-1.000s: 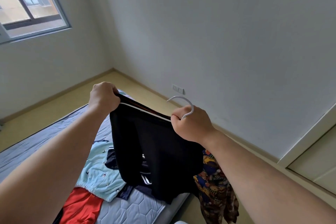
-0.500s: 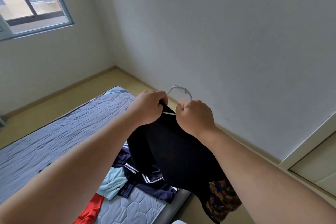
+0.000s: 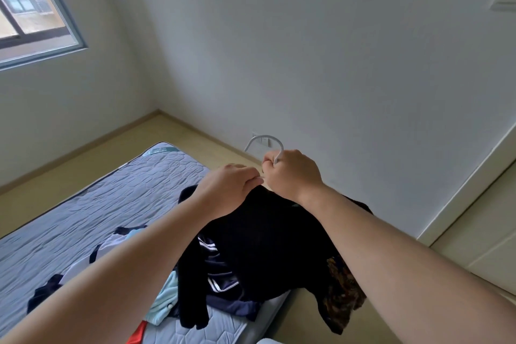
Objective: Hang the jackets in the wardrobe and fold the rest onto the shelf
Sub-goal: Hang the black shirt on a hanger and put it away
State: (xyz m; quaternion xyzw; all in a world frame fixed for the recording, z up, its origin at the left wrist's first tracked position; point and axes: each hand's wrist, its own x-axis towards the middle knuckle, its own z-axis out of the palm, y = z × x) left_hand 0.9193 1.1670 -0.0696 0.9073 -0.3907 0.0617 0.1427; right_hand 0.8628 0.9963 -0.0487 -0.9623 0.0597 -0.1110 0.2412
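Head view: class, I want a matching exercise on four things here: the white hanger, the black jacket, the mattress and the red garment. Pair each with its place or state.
Things:
1. white hanger
2. black jacket
3. mattress
4. red garment

Places or states:
A. quilted grey-blue, lying on the floor
B. draped below the left hand, which pinches its top
C. hook rises out of the right hand
D. on the mattress, at the picture's bottom edge

Pairs: 1-C, 2-B, 3-A, 4-D

Home bedroom, bare mattress (image 3: 83,204) on floor, window (image 3: 30,8), scattered clothes (image 3: 223,274)
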